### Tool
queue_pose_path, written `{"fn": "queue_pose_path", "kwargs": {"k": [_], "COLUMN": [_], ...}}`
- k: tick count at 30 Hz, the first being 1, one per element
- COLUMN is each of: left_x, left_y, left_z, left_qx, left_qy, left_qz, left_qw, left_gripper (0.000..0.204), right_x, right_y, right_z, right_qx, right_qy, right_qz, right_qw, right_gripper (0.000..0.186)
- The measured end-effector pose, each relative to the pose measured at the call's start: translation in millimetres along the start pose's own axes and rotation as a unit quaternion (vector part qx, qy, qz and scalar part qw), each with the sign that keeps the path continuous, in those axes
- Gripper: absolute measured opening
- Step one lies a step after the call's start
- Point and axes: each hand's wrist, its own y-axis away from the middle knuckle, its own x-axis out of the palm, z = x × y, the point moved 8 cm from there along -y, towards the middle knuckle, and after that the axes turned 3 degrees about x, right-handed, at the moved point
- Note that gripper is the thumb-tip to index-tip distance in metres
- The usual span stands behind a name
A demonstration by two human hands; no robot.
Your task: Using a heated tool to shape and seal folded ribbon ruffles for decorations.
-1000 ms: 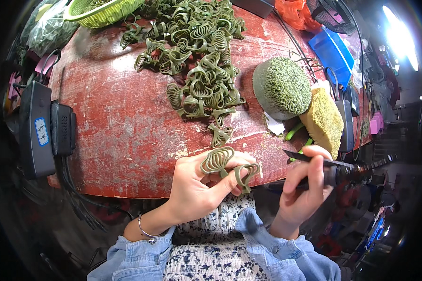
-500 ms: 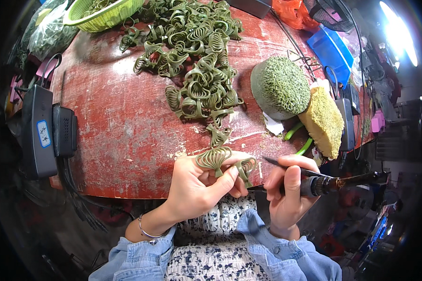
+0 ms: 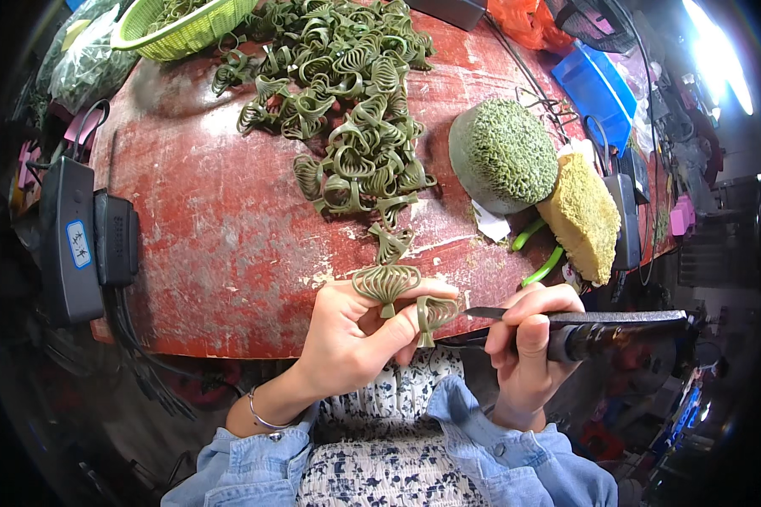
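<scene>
My left hand [image 3: 355,338] is closed, pinching a green fan-ribbed ring [image 3: 437,316] between thumb and fingers. A second fan-ribbed ring [image 3: 386,286] sits at its index finger, fan upward. My right hand [image 3: 531,351] grips a slim flat file-like tool [image 3: 617,318], its dark pointed tip at the right edge of the pinched ring; whether they touch I cannot tell. A thick black cylindrical handle [image 3: 626,338] lies below that tool in the same hand. Beyond my hands, a loose ring [image 3: 391,245] lies nearest, with a large heap of similar rings [image 3: 355,93] behind it.
A round block with green crumbs [image 3: 511,156] and a yellow crumb-covered block [image 3: 579,220] stand at right, beside green-handled pliers [image 3: 543,264]. A blue tray [image 3: 596,93] is behind them. Black power boxes [image 3: 68,237] sit at the left edge; a green basket [image 3: 186,34] is far left.
The file-like tool and black handle have swung level in my right hand, the tip moving down and left to the pinched ring. That ring has shifted left and turned.
</scene>
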Motion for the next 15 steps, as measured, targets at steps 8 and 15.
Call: {"fn": "queue_pose_path", "kwargs": {"k": [8,15], "left_x": [5.3,9.2], "left_y": [3.3,1.5], "left_z": [6.7,-1.6], "left_qx": [-0.047,-0.033], "left_qy": [0.035,0.002], "left_qz": [0.066,0.094], "left_qw": [0.996,0.995], "left_gripper": [0.03,0.036], "right_x": [9.0,15.2], "right_y": [-2.6,-5.6], "right_z": [-8.0,-13.2], "right_qx": [0.05,0.068], "right_qy": [-0.021,-0.038], "right_qz": [0.025,0.035], "right_qw": [0.998,0.996], "right_gripper": [0.015,0.013]}}
